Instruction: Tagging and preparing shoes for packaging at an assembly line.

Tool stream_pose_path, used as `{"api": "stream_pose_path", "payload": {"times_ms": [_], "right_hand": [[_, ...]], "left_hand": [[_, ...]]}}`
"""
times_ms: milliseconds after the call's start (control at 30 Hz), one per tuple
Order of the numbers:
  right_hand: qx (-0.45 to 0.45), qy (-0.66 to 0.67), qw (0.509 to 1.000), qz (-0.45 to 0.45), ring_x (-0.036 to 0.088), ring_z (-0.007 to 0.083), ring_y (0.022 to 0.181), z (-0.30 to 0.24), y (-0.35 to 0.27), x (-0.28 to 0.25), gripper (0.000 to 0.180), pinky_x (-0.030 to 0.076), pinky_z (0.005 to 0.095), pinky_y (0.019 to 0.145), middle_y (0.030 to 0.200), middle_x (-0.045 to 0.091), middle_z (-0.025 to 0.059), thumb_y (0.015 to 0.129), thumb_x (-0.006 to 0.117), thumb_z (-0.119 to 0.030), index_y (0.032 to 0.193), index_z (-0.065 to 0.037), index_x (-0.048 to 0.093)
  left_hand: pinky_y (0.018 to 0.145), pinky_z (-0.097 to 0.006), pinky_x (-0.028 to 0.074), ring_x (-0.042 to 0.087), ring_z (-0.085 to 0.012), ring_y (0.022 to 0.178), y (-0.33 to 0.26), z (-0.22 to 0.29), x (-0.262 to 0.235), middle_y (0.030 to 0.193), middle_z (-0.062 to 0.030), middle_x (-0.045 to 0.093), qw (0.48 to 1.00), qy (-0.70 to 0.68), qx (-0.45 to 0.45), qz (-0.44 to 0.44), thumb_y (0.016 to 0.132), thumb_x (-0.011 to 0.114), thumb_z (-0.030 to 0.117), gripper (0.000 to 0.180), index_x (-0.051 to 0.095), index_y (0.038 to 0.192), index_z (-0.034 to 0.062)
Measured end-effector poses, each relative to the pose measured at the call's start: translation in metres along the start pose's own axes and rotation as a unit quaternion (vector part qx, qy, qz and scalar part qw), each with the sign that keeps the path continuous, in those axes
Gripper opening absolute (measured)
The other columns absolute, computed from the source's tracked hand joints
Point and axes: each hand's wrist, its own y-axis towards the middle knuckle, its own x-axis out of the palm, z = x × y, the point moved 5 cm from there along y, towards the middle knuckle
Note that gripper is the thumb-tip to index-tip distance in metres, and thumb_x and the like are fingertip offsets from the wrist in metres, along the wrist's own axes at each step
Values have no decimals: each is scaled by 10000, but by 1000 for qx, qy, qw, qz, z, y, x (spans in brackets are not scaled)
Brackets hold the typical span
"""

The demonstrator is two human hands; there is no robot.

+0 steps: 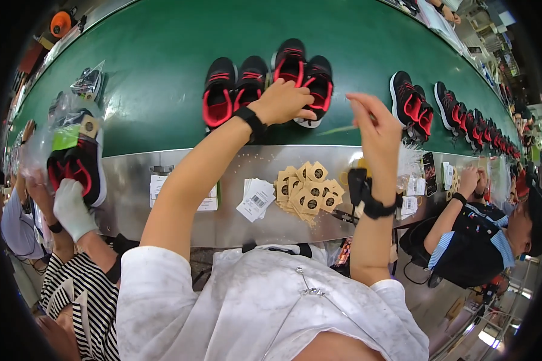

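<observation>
On the green table [156, 36], 4 black-and-red shoes [291, 59] stand grouped near the front edge. The raised right hand [374, 117] is half-curled; the left hand [283, 101] reaches over the rightmost 2. I can't tell whether the left grips anything, or the right pinches the thin green strip [337, 129].

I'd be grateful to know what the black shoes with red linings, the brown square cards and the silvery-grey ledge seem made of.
Black shoes with red linings: probably matt textile uppers, given their soft, low-gloss look; any weave is too small to confirm.
Brown square cards: likely uncoated kraft card, from flat tan faces and crisp corners.
Silvery-grey ledge: apparently metal, dully polished, by its streaky reflections.
</observation>
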Motion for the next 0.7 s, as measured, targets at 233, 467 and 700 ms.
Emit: {"api": "stream_pose_path", "payload": {"times_ms": [233,467,700], "right_hand": [[4,-326,943,-67,633,305,800,65,47,51,232,486,396,672,876,662,130,864,468,-163,983,-174,667],[105,-361,891,-255,612,331,906,106,80,91,282,484,409,763,941,660,126,808,489,-121,1015,-201,664],[4,-251,962,-108,612,357,839,117,112,120,184,475,463,696,875,657,140,805,506,-135,909,-143,658]], "left_hand": [[602,-359,438,610,-249,710,-23,-19,-20,821,-42,601,999,26,-18,34,816,525,501,412,643,848,108],[631,-346,485,604,-270,714,35,-80,-42,785,-88,621,964,-63,-10,259,813,598,177,183,643,735,17],[507,-291,487,606,-171,559,76,-103,-15,681,-90,647,926,-204,-177,-263,699,643,62,158,690,844,22]]}}
